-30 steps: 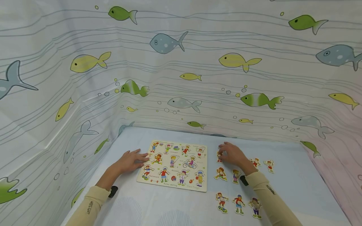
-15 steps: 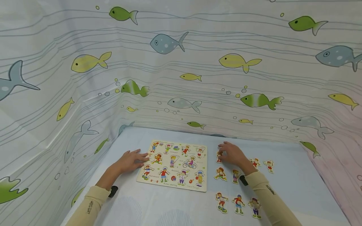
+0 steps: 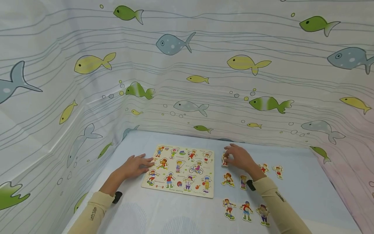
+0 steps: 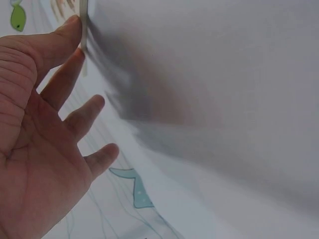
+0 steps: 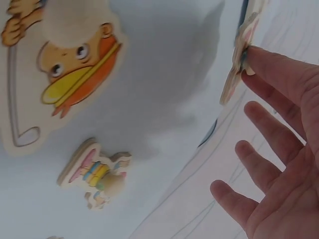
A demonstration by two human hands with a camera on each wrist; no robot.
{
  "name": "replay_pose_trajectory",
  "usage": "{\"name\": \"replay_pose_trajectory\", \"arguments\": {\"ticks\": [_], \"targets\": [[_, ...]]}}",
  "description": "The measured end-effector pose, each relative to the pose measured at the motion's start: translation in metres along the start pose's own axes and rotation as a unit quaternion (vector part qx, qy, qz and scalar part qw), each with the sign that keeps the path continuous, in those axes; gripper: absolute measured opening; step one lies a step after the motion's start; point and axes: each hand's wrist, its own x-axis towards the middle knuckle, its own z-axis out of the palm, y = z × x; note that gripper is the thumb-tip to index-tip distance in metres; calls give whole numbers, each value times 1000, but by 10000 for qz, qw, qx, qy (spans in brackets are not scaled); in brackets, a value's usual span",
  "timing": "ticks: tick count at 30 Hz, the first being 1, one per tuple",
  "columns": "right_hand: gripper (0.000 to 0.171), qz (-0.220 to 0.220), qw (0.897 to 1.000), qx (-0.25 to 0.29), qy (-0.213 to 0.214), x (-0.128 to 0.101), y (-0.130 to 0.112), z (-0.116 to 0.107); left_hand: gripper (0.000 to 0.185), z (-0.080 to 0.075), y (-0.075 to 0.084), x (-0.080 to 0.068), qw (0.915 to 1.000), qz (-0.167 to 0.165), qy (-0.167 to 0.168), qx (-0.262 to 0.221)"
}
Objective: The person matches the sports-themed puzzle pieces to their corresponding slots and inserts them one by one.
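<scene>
Wooden and flat, the board (image 3: pixel 179 170) is seen from the head view on the pale blue worktop (image 3: pixel 306 182), with the left hand (image 3: pixel 135 166) laid open against its left edge. Just off the board's right edge, the right hand (image 3: pixel 238 158) is bent over a cut-out piece (image 3: pixel 224 161), which is pinched at its top. More pieces (image 3: pixel 246 210) are scattered near the right sleeve. For the step to be done well, the board would best be kept pinned by the left hand while the piece is lifted clear and carried level; a firm pinch is judged necessary, since the piece is thin.

From the left wrist view, the left fingers (image 4: pixel 67 37) are shown straight and spread, and the thin edge of the board (image 4: pixel 83 22) is touched by the uppermost fingertip. Nothing is gripped.

From the right wrist view, the piece (image 5: pixel 240 59) is seen edge-on, raised off the worktop and touched by the uppermost of the right fingers (image 5: pixel 279 74); the other fingers are held loosely spread below it, apart from it. The thumb is hidden. A large duck-faced piece (image 5: pixel 75 64) and a small one (image 5: pixel 97 174) are left lying flat nearby.
</scene>
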Motion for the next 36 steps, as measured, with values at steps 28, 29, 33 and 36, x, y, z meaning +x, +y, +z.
{"name": "replay_pose_trajectory", "arguments": {"ticks": [28, 29, 33, 36], "targets": [[9, -609, 9966, 192, 518, 24, -56, -15, 37, -1, -1, 0, 9995, -298, -64, -129], [10, -627, 9964, 184, 534, 25, -57, -15, 37, -1, -1, -1, 9994, -304, -62, -128], [11, -685, 9962, 168, 507, 30, -63, -13, 37, 0, -1, -1, 9995, -270, -56, -139], [13, -700, 9965, 173, 421, 34, -69, -11, 37, 1, 0, 0, 9995, -246, -54, -173]]}}
